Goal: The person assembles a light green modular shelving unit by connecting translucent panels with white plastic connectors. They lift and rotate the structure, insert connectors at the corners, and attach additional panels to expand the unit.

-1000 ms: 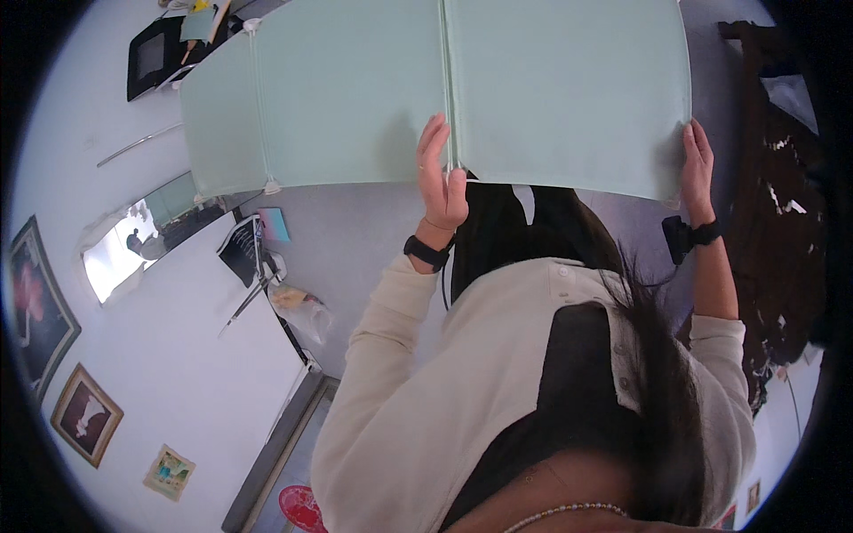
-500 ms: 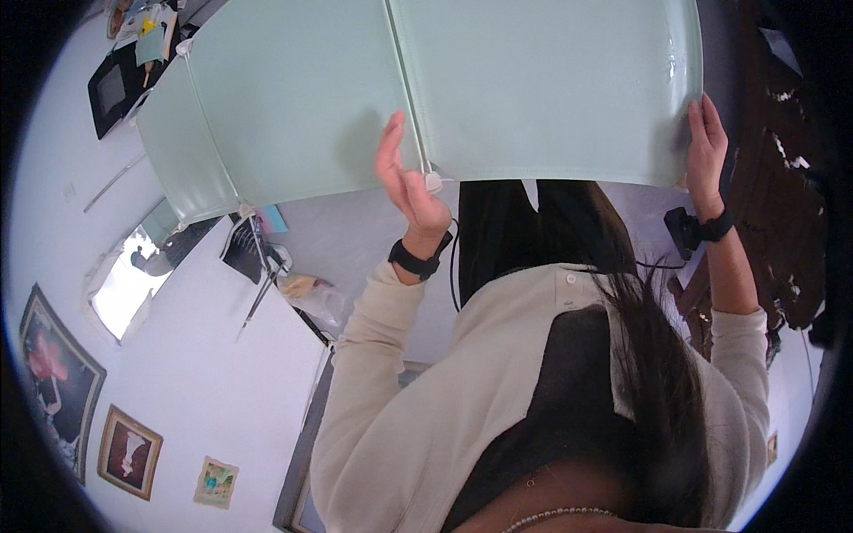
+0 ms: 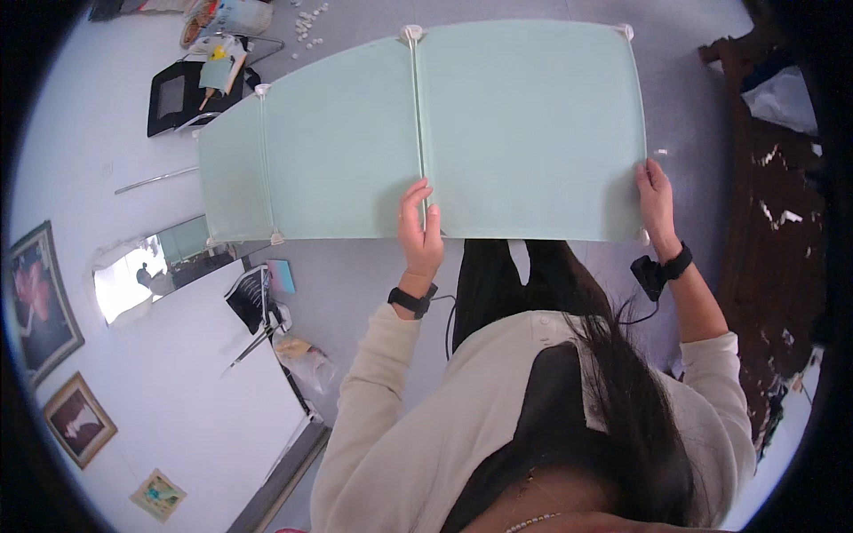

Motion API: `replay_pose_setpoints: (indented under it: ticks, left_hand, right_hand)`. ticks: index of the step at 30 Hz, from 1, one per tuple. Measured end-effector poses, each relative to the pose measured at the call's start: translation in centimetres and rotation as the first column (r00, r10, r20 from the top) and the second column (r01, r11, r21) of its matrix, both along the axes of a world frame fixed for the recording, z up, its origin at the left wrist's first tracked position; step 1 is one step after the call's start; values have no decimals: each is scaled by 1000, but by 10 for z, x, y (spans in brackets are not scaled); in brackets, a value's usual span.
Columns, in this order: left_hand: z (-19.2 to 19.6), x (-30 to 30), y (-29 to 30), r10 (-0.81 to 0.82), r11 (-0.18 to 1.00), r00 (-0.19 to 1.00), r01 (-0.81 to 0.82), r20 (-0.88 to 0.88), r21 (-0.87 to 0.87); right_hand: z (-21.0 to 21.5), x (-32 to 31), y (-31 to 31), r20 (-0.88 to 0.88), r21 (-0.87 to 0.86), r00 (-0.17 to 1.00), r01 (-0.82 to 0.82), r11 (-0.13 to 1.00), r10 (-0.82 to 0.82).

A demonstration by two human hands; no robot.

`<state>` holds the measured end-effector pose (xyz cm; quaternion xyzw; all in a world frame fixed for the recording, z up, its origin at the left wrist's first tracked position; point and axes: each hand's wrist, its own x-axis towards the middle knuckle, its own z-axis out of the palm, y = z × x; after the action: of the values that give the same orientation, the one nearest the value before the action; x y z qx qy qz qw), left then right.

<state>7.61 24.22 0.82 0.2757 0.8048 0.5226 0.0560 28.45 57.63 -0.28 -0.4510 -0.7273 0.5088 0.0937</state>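
Observation:
A row of three pale green plastic panels (image 3: 524,133), joined edge to edge with small white corner connectors (image 3: 410,34), is held out flat in front of me. My left hand (image 3: 419,233) grips the near edge at the seam between the middle and right panels, thumb on top. At the right near corner, my right hand (image 3: 656,197) clasps the edge of the right panel. The leftmost panel (image 3: 233,178) bends away at an angle. Both wrists wear black bands.
Grey floor lies below. A black tray (image 3: 178,98) with small items and scattered white connectors (image 3: 311,19) sit at the far left. A mirror (image 3: 151,275) and framed pictures (image 3: 35,302) lean at the left. Dark wooden furniture (image 3: 764,231) stands at the right.
The joined panels have moved away from me and lower in view, showing their far edge and corners. My hands stayed on the near edge, the left one shifting right to the seam.

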Motion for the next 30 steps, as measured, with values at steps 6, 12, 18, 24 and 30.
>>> replay_pose_setpoints:
  ticks: [6, 12, 18, 24, 30]
  left_hand:
    - [59, -34, -13, -5, 955, 891, 139, 453, -262]
    - [78, -178, 74, -246, 890, 968, 249, 58, -381]
    - [11, -255, 171, -196, 884, 962, 89, -191, -458]
    - [-13, -253, 170, -192, 885, 968, 100, -160, -454]
    - [-20, -248, 176, -102, 913, 982, 28, -161, -407]
  right_hand:
    - [12, -1, 13, 74, 29, 997, -25, 999, 22]
    - [9, -8, 2, 103, 315, 994, -56, 948, 25]
    - [4, -14, -6, 139, 432, 984, 40, 901, -110]
    - [6, -20, -9, 70, 460, 984, 115, 881, -165]
    - [6, -24, -7, 117, 512, 985, 50, 857, -127]
